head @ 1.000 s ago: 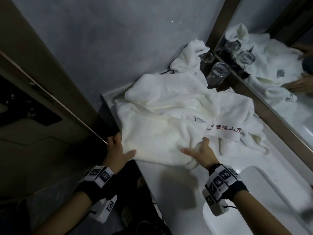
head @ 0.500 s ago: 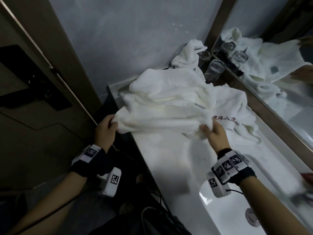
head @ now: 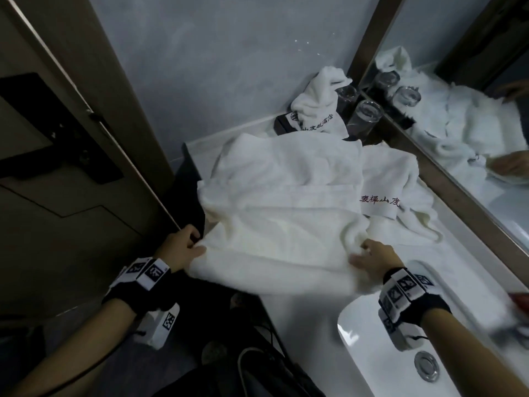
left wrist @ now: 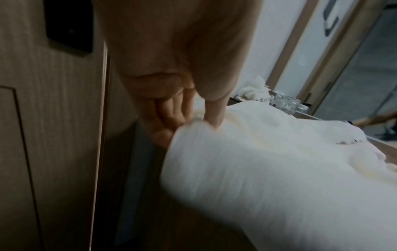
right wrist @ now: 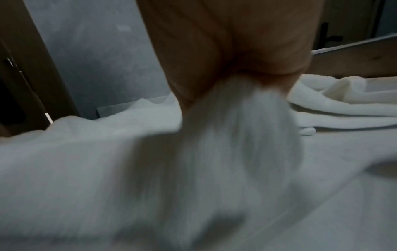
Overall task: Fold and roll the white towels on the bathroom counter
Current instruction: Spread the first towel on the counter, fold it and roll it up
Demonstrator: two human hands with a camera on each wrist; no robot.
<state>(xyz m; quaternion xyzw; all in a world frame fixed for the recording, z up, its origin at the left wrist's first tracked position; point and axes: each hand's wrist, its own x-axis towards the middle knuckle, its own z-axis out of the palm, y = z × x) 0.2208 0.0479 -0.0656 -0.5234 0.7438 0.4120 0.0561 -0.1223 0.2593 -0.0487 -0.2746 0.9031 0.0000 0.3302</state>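
Note:
A large white towel (head: 283,202) lies spread over the left end of the white counter (head: 463,262), its near edge hanging over the front. My left hand (head: 183,249) pinches its near left corner (left wrist: 206,122) at the counter's edge. My right hand (head: 372,257) grips the bunched near right corner (right wrist: 242,105). A second white towel with red lettering (head: 386,190) lies crumpled to the right, partly under the large one. A third small towel (head: 320,107) is heaped on a dark box at the back.
Glass tumblers (head: 365,117) stand at the back right by the mirror (head: 469,116). A white basin (head: 400,353) with a metal drain sits at the near right. A wooden door (head: 57,167) stands close on the left. A dark bag (head: 252,365) lies below the counter.
The towel was lifted in both hands, then pulled toward me and spread flatter over the counter. Both hands have moved nearer and lower with its near corners.

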